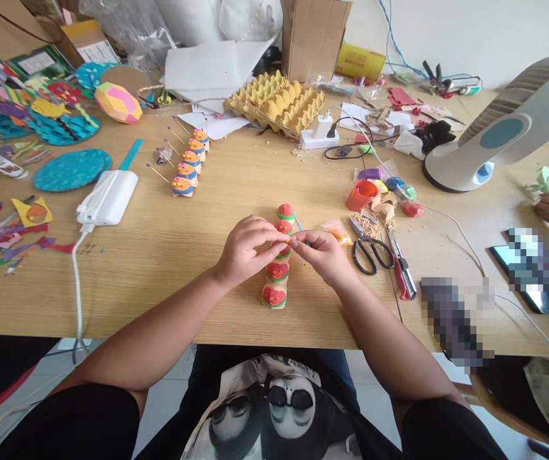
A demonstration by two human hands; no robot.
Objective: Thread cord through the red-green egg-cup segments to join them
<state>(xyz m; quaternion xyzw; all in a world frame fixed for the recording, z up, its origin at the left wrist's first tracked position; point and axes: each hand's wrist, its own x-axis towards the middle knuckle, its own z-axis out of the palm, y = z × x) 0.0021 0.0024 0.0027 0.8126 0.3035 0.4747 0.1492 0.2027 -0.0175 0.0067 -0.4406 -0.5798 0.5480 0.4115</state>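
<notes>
Red-and-green painted egg-carton strip (277, 273), smiling faces on cups: on pale wooden table (226, 198), lengthwise before person, beneath both hands. Left hand (250, 246): thumb and index tips together above strip. Right hand (322, 252): thumb and index tips likewise together, close against left fingertips; anything pinched between too small to tell. Slim blue stick (298, 221): beside right fingers. Black-handled scissors (363, 239), red utility knife (403, 273): right of strip. Orange-and-blue egg-carton strip (188, 170) with stick feelers: farther left. Yellow moulded egg tray (277, 105): beyond.
</notes>
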